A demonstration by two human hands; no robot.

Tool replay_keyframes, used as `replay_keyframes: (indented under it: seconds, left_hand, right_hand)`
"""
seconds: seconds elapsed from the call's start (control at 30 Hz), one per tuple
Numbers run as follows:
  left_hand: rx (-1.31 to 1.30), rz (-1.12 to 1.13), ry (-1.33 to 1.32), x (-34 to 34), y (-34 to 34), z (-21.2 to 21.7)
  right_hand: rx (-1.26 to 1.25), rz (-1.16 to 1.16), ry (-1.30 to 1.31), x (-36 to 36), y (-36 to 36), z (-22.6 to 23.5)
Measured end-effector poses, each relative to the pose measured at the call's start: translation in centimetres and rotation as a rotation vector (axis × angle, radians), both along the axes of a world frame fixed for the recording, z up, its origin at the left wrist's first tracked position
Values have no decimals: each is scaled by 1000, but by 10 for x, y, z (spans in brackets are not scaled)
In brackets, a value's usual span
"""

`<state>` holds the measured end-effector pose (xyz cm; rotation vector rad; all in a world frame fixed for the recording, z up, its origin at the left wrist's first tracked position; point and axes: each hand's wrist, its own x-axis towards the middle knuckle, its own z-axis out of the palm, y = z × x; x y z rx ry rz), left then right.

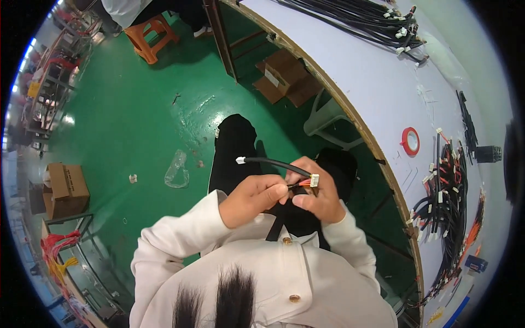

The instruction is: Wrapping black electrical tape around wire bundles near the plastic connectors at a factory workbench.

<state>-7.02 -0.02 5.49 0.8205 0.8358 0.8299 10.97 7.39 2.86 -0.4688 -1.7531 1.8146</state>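
Above my lap, both hands hold a wire harness (273, 162) with a black sleeve. A white connector sits on its free left end, and a second white connector (314, 180) with red and orange wires shows at my right fingers. My left hand (254, 198) is closed, thumb and forefinger pinching the harness near its wires. My right hand (320, 197) curls round the sleeve and wires from the other side, its thumb close to the left one. The part between the two hands is partly hidden by the fingers.
To the right, a white table (350, 71) carries bundles of black cables (361, 24), a pile of harnesses (445, 202) and a red tape roll (410, 141). Below it are a cardboard box (287, 76) and a pale stool (331, 123). An orange stool (150, 38) stands beside another person, far left.
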Motion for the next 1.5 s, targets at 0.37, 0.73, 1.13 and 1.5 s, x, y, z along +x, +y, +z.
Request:
replay_keyframes:
  seconds: [0.37,0.73,1.13,1.5]
  left_hand:
    - [855,659,883,24,14,-56]
    - [73,577,-196,-10,23,-15]
    - [346,721,-504,-41,-11,1]
    - [396,819,-80,-17,-29,-9]
  right_hand:
    - [-561,-441,-28,-12,-45,9]
    - [1302,-1132,-883,37,133,54]
    - [1154,-1055,-1321,21,117,58]
    - [360,-392,-44,-127,-36,54]
